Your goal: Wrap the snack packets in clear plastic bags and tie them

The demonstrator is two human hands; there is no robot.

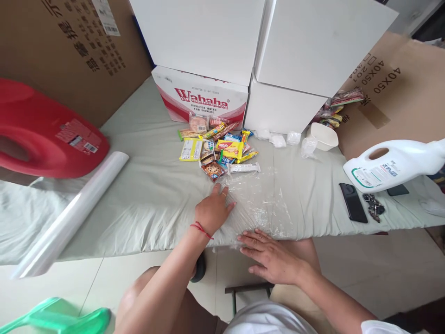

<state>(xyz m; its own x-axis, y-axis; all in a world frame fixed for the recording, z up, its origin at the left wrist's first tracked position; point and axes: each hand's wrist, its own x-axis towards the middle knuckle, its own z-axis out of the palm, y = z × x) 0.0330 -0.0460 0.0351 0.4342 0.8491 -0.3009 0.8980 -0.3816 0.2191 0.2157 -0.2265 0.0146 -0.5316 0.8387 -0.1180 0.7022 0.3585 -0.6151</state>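
Observation:
A sheet of clear plastic film (260,199) lies crinkled on the green cloth in front of me. My left hand (213,208), a red string round its wrist, rests at the film's left side with fingers apart. Just beyond its fingertips is a pile of packaged snacks, among them a yellow nabati packet (229,148), a brown cookie packet (213,170) and a white-wrapped bar (243,168). My right hand (266,255) lies flat with spread fingers over the film's near edge, by the table edge. Neither hand holds anything.
Behind the snacks stand a Wahaha carton (205,99) and white boxes (288,106). Small clear plastic bundles (277,140) lie near a cream bowl (325,136). Rightward are a white detergent bottle (392,164), a phone (353,202) and keys (373,206). Leftward are a film roll (76,211) and a red jug (52,130).

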